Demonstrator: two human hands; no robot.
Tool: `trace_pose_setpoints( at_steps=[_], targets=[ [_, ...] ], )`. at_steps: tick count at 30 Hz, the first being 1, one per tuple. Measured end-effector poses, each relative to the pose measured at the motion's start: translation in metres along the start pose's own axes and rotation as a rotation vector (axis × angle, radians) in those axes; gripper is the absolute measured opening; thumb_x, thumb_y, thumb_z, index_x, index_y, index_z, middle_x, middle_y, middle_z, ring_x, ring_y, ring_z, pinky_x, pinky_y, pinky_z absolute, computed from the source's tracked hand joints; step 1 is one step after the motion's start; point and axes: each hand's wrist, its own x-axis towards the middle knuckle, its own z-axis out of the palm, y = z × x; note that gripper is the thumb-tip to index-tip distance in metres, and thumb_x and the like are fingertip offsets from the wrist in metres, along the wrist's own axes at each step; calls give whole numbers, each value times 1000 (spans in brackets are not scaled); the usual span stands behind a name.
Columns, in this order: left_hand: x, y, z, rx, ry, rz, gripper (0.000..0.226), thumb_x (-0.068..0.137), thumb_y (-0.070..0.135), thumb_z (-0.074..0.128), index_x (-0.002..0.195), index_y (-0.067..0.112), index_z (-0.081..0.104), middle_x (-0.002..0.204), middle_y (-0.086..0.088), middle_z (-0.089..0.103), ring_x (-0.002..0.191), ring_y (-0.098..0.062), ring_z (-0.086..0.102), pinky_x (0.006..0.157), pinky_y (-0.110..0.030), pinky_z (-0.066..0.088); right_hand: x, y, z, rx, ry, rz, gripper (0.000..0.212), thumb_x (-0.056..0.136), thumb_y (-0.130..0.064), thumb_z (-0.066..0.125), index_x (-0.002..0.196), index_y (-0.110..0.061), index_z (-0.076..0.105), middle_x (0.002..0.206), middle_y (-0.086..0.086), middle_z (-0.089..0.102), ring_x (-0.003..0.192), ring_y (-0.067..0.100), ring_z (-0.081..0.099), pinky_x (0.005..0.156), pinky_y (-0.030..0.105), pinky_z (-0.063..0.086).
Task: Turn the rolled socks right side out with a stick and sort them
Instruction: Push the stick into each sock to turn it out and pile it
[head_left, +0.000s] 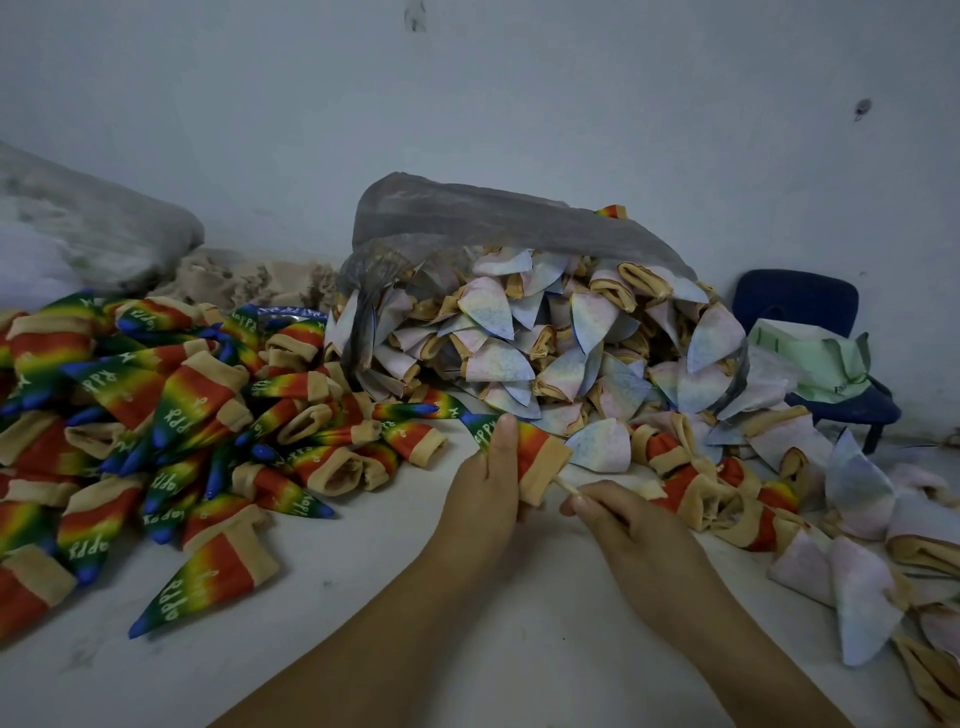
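Item, frame centre: our left hand grips one rainbow sock steady; right hand pinches the stick entering its open end, presumably for turning.

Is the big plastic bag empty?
No, the bag is stuffed full of pale socks, and some spill out.

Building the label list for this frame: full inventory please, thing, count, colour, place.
table: one, white, underneath
plastic bag: one, grey translucent, centre back
rainbow socks: many, rainbow, piled mostly left on table
pale socks: many, whitish with tan cuffs, spilling from bag
cloth heap: one, beige, behind left pile
chair: one, dark blue, far right
held sock: one, rainbow, centre
stick: one, pale, at its cuff
left hand: grips held sock
right hand: pinches stick
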Motion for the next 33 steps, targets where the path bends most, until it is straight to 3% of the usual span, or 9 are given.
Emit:
trace_pose_setpoints(
  at_steps=[3, 5, 9, 12, 18, 22, 26, 28, 33],
  targets=[
    [0, 0, -1, -95, -10, -123, 64, 72, 82, 28, 112, 37, 50, 97, 21, 55, 97, -4, 55, 91, -24, 40, 4, 4, -3, -59, 76, -54, 21, 92, -47, 46, 94, -37, 64, 90, -17, 62, 84, -2, 55, 74, 29, 48],
    [1, 3, -4, -188, -12, -102, 52, 72, 76, 44, 112, 43, 51, 106, 20, 54, 104, -7, 55, 99, -33, 42, 6, 8, -5, -59, 99, -57, 18, 92, -45, 47, 96, -38, 64, 91, -18, 58, 86, -3, 53, 74, 27, 46],
    [6, 7, -10, -507, -26, -105, 13, 81, 40, 68, 90, 37, 77, 103, 1, 74, 99, -15, 71, 86, -29, 57, 7, 16, -8, -29, 119, -46, 15, 94, -40, 49, 94, -36, 63, 95, -13, 58, 88, -1, 53, 75, 28, 46],
    [9, 3, -11, -623, -29, -139, 20, 88, 28, 66, 78, 38, 79, 96, 2, 77, 94, -13, 73, 79, -27, 58, 8, 18, -10, -21, 120, -45, 17, 94, -38, 49, 95, -31, 65, 97, -11, 58, 88, 1, 53, 76, 29, 46],
    [13, 4, -13, -732, 53, -233, 28, 96, 38, 57, 101, 15, 73, 98, -7, 77, 90, -17, 74, 70, -31, 60, 7, 20, -14, -38, 129, -51, 14, 94, -35, 52, 96, -32, 65, 96, -14, 58, 89, -4, 51, 71, 15, 40],
    [16, 1, -17, -800, 96, -247, 27, 99, 36, 53, 105, 15, 69, 94, -4, 77, 84, -13, 74, 63, -27, 59, 7, 21, -19, -11, 167, -36, 11, 93, -39, 51, 92, -39, 62, 90, -17, 60, 84, -5, 53, 69, 18, 42],
    [18, 1, -19, -896, 149, -297, 36, 99, 38, 52, 123, 12, 60, 99, -6, 77, 88, -16, 75, 59, -28, 58, 6, 23, -18, -7, 57, 14, 17, 94, -42, 46, 85, -42, 61, 86, -10, 66, 81, 5, 59, 70, 28, 47],
    [19, -1, -22, -936, 173, -310, 43, 99, 40, 51, 132, 13, 55, 97, -6, 77, 82, -16, 75, 54, -27, 57, 4, 24, -22, 38, -42, 35, 24, 93, -46, 45, 82, -37, 64, 83, -14, 67, 82, -3, 60, 64, 15, 45],
    [21, -2, -23, -859, 171, -311, 40, 101, 38, 49, 131, 12, 55, 89, -5, 77, 74, -14, 74, 50, -25, 55, 8, 34, -40, 70, -62, 140, 41, 86, -53, 56, 56, -25, 49, 50, -12, 48, 46, 1, 44, 46, 11, 32]
  ],
)
